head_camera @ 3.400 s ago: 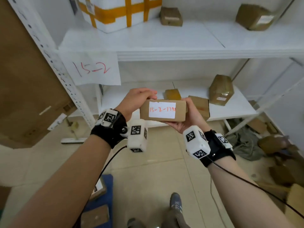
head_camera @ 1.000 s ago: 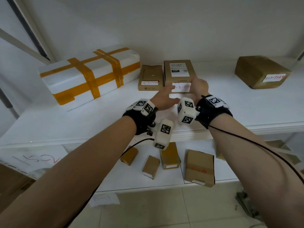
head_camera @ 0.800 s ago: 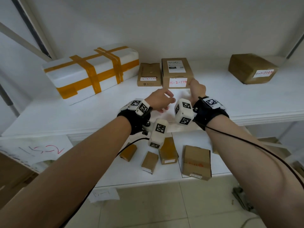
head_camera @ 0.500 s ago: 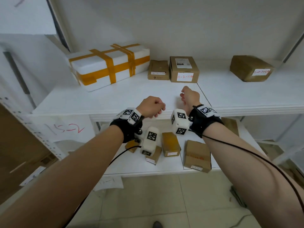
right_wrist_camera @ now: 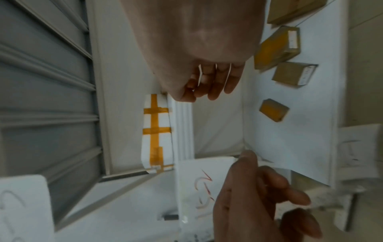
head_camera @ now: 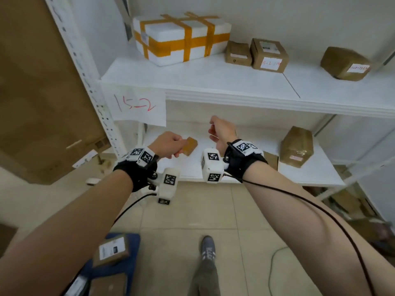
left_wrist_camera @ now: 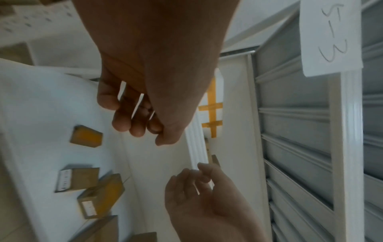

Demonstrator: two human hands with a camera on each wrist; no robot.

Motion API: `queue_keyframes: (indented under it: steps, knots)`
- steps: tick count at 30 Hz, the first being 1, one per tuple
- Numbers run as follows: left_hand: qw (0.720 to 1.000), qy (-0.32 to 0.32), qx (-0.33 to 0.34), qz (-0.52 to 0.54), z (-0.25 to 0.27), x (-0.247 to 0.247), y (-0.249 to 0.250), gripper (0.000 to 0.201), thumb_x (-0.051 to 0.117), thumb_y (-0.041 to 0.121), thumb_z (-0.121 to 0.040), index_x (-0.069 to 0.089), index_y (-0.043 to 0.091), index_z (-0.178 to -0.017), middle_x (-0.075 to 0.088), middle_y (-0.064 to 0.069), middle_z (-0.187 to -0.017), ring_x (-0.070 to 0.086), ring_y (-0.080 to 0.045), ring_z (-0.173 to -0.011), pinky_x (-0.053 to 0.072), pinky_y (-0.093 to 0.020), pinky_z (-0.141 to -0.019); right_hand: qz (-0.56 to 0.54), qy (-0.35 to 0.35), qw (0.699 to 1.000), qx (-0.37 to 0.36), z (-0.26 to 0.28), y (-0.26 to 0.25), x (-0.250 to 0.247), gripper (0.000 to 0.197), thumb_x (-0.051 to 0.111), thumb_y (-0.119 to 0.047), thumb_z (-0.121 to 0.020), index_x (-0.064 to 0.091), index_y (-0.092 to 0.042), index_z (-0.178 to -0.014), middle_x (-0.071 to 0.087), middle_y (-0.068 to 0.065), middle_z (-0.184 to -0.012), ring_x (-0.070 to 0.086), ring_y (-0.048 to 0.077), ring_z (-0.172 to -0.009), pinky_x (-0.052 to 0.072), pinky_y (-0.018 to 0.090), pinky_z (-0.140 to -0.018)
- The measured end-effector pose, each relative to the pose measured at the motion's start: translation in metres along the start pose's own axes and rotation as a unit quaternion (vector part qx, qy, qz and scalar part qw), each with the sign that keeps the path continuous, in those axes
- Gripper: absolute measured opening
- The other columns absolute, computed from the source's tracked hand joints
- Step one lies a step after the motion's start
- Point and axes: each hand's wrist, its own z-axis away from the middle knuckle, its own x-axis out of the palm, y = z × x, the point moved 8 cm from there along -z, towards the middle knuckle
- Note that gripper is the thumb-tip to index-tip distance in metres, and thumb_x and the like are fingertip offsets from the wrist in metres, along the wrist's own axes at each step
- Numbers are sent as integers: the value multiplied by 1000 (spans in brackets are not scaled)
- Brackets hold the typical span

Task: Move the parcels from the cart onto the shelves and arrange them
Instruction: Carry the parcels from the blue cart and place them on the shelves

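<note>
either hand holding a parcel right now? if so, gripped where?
Neither. The left hand and right hand hang loosely curled and hold nothing; the small yellow-taped parcel lies on the lower shelf, untouched.

On the upper shelf sit four parcels: one white foam box at 11 o'clock and three brown cartons toward 1 o'clock. The lower shelf shows three brown parcels in the head view (more may hide behind the arms). Three parcels lie on the blue cart at 7 o'clock. One paper sign hangs there. Two hands show.
</note>
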Motion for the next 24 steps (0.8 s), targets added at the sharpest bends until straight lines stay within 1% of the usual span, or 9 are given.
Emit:
queue_keyframes:
  steps: [3,8,10,13,16,19,20,22,24]
  knots:
    - [999,-11,-46,10,28,5,-51,28,57,25,-92,55,14,-67,60,-3,-70,54,-15,-62,40,-22,-54,53,-23,998,25,23,49,26,21,59,-14,-86,53,-14,-66,52,1,-59,52,18,-60,45,33,-67]
    - [993,-10,-107,49,67,8,-135,25,57,24,-93,56,11,-72,61,-2,-70,55,-14,-62,42,-19,-51,98,-56,991,75,52,129,71,12,59,-8,-90,56,-12,-79,52,1,-69,50,13,-62,42,24,-56]
    - [987,-1,-144,75,82,8,-182,23,57,24,-94,56,12,-74,63,-3,-72,57,-14,-64,42,-20,-54,129,-80,983,101,58,170,97,13,58,-6,-89,54,-12,-78,52,2,-69,49,14,-60,42,24,-54]
    - [971,14,-209,112,105,17,-256,21,57,24,-94,59,13,-76,63,-3,-73,56,-15,-63,43,-21,-56,151,-117,971,141,73,229,128,18,59,-7,-89,52,-16,-75,52,0,-68,50,12,-59,44,23,-56]
    - [952,43,-267,142,135,26,-323,28,56,24,-95,58,13,-69,61,-2,-68,54,-13,-58,43,-20,-52,166,-135,961,176,91,281,151,19,59,-5,-89,52,-18,-76,52,-1,-66,51,11,-57,44,22,-55]
    - [917,49,-344,194,178,44,-399,35,51,21,-99,52,12,-65,55,-4,-65,48,-13,-54,38,-21,-49,205,-174,939,214,114,348,180,16,59,-6,-89,52,-17,-79,50,-1,-63,50,11,-56,44,24,-55]
    - [908,65,-362,200,192,49,-424,35,52,20,-99,51,10,-65,54,-5,-64,47,-14,-53,38,-21,-49,216,-186,931,229,121,371,188,15,59,-6,-89,52,-16,-81,50,0,-62,50,11,-56,43,24,-56]
    - [892,102,-388,206,219,56,-470,31,55,17,-96,52,10,-66,55,-9,-64,49,-18,-55,43,-23,-53,227,-199,919,254,132,410,197,14,59,-8,-91,52,-16,-82,51,0,-62,50,12,-56,44,25,-57]
    - [865,123,-425,238,245,70,-517,26,53,12,-96,53,11,-70,56,-9,-67,52,-19,-58,45,-27,-57,255,-214,903,270,141,452,208,15,58,-10,-93,52,-16,-81,52,0,-61,50,12,-57,45,25,-59]
